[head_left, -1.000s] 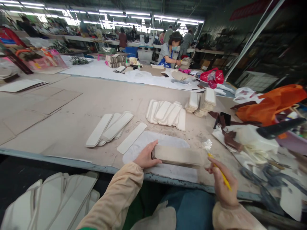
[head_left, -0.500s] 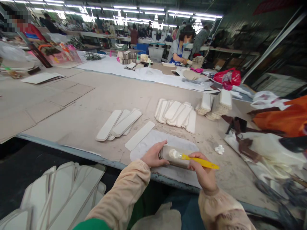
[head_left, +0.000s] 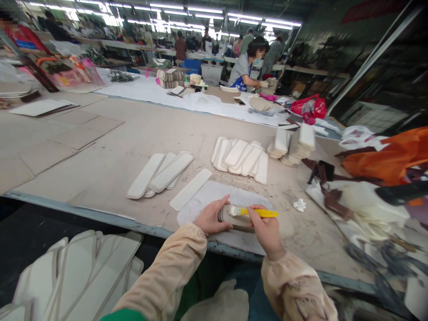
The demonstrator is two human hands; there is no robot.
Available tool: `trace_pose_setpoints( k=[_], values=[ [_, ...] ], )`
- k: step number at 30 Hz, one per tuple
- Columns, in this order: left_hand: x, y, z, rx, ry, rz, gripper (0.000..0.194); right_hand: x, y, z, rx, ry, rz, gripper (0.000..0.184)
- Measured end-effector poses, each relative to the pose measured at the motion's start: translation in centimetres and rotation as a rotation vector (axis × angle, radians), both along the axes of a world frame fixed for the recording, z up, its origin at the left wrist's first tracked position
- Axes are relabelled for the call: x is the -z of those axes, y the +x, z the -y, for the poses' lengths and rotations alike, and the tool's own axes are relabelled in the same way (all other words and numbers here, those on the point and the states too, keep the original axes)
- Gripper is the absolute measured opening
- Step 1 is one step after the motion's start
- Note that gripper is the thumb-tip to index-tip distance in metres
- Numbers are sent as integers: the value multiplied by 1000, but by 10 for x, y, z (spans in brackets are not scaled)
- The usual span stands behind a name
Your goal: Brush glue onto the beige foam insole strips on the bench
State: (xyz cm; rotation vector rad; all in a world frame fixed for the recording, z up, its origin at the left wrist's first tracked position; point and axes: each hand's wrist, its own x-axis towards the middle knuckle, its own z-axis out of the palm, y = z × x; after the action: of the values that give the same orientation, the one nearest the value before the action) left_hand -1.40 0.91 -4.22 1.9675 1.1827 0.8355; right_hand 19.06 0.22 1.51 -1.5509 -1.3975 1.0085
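My left hand [head_left: 211, 217] grips the left end of a stack of long, round-cornered beige strips [head_left: 240, 221], its thumb along the near side. A yellow-handled brush [head_left: 267, 213] is pinched in my right hand [head_left: 267, 232]. Its bristles carry white paste and rest on the top strip near my left fingers, where a white smear shows. Under the stack lies a pale sheet [head_left: 249, 193]. A dab of white paste [head_left: 299, 205] sits on the table to the right. One white strip [head_left: 190, 189] lies alone just left of the sheet.
Fanned white strips [head_left: 160, 176] lie left, with another fanned group [head_left: 239, 158] and upright piles [head_left: 302, 140] behind. More strips [head_left: 76, 276] sit low left, beyond the table edge. A white jug [head_left: 374, 200] and orange bag [head_left: 388, 156] crowd the right. A co-worker [head_left: 242, 71] sits across.
My right hand has brought the brush from the paste dab on the right over to the stack, then farther left along the top strip. My left hand has kept its hold. The view has shifted somewhat.
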Motion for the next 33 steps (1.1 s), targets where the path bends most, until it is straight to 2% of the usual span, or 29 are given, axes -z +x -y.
trace_pose_setpoints(
  k=[5, 13, 15, 18, 22, 24, 27, 30, 33],
  values=[
    [0, 0, 0, 2, 20, -22, 98, -3, 31, 0, 136, -49, 97, 35],
    [-1, -1, 0, 18, 39, -43, 91, -14, 113, 6, 373, -103, 308, 39],
    [0, -1, 0, 17, 50, -46, 91, -18, 124, 9, 411, -92, 380, 38],
    [0, -1, 0, 13, 57, -52, 92, -24, 114, 15, 436, -21, 406, 38],
    [0, 0, 0, 12, 48, -62, 98, -25, 54, 24, 315, 78, 65, 38],
    [1, 0, 0, 18, 45, -66, 101, -19, 21, 27, 194, 39, -84, 39],
    [2, 0, 0, 24, 43, -70, 102, -8, -5, 25, 82, -56, -122, 42],
    [1, -1, 0, 27, 45, -71, 100, -2, 5, 21, 111, -107, -50, 40],
    [-1, -1, 0, 34, 57, -56, 94, -3, 41, 19, 184, -99, 86, 37]
  ],
)
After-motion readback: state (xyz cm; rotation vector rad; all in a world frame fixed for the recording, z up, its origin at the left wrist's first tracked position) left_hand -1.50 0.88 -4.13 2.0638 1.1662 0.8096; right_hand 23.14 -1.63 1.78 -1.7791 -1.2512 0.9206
